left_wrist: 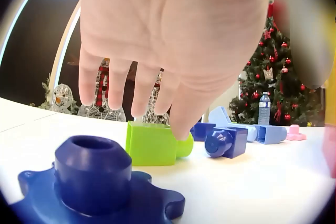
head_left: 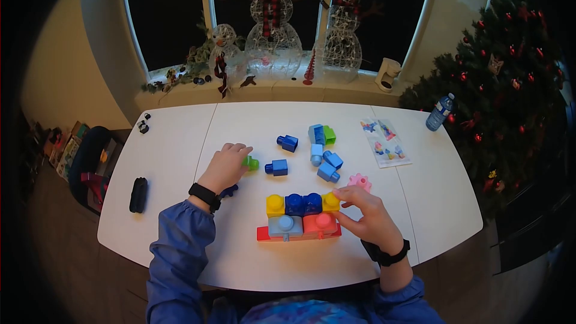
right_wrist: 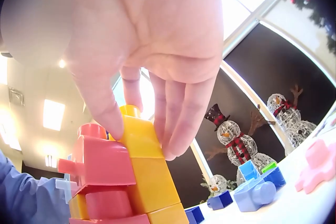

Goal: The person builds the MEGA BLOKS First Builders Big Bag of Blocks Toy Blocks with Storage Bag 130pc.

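Observation:
A built stack of toy blocks stands near the table's front: a red base (head_left: 263,234), a grey-blue block (head_left: 277,227) and a coral block (head_left: 312,226), with dark blue blocks (head_left: 303,204) between yellow blocks behind them. My right hand (head_left: 371,219) pinches the right-hand yellow block (right_wrist: 140,139) between thumb and fingers, at the stack's upper corner. To the left, my left hand (head_left: 225,168) reaches over a lime green block (left_wrist: 149,145), its fingertips along the top edge and its thumb by the round peg. Close beneath the left wrist lies a dark blue gear (left_wrist: 92,176).
Loose blue blocks (head_left: 276,168) lie across the table's middle, one beside another green block (head_left: 329,135). Right of them are a pink gear (head_left: 360,182), a picture sheet (head_left: 386,143) and a water bottle (head_left: 440,112). A black case (head_left: 138,195) lies at the left.

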Tool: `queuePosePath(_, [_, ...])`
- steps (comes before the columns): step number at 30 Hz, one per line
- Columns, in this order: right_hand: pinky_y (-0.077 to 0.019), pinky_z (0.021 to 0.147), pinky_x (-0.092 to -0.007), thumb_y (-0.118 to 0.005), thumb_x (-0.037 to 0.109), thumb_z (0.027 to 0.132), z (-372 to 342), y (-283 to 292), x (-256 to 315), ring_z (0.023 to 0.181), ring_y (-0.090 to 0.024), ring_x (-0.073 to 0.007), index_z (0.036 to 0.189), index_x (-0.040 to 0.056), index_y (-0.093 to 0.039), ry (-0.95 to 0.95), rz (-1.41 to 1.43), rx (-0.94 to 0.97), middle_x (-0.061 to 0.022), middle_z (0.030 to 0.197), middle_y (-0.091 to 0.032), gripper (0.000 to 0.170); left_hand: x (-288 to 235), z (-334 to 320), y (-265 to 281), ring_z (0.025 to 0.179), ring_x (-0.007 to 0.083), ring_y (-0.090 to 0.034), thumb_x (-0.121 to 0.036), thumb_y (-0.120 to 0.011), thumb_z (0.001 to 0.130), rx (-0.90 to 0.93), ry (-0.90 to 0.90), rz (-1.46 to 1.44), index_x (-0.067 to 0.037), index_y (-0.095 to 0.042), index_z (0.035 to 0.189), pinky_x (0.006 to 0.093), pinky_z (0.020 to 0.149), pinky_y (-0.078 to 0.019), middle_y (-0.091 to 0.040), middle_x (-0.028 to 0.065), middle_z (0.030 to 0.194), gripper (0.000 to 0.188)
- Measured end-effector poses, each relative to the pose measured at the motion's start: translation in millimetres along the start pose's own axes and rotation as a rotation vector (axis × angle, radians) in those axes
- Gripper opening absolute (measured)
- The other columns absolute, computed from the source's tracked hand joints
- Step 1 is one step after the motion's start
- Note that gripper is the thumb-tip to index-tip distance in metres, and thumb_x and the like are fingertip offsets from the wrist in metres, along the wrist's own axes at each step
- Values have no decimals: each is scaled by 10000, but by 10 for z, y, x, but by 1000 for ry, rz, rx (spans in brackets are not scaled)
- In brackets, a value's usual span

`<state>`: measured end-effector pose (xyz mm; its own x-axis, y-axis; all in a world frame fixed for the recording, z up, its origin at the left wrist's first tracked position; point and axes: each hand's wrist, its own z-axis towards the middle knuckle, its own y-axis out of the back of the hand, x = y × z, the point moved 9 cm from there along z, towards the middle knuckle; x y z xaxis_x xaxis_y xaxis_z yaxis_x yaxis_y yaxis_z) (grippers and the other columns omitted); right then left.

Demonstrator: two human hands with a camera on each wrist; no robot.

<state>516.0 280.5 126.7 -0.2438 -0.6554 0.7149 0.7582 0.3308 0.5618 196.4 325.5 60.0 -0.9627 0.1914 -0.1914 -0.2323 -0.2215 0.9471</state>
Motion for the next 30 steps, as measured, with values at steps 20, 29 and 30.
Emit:
queuePosePath(20, [-570,983,-373,-797,34,852,9,9,40,1141,-709,-319,1261,32,-691,9,-69,10,-147,1224,-736,422,-952,-818,829,1125,196,-667,-16,-774,918,-199,-36,-996,13,-600,1269,348,1062,-503,-665,103,1182,394])
queuePosePath(29, [-572,976,-381,-785,35,858,4,18,54,1139,-707,-332,1266,33,-683,34,-59,3,-149,1216,-735,421,-1070,-754,824,1026,217,-689,-56,-834,870,-159,-133,-809,-15,-674,1225,336,943,-551,-715,96,1124,391])
queuePosePath(30, [-573,975,-383,-786,36,858,10,15,58,1138,-707,-333,1267,34,-683,34,-63,5,-150,1217,-735,422,-1078,-759,824,1019,222,-692,-57,-835,867,-171,-127,-812,-18,-682,1217,336,932,-554,-720,95,1119,383])
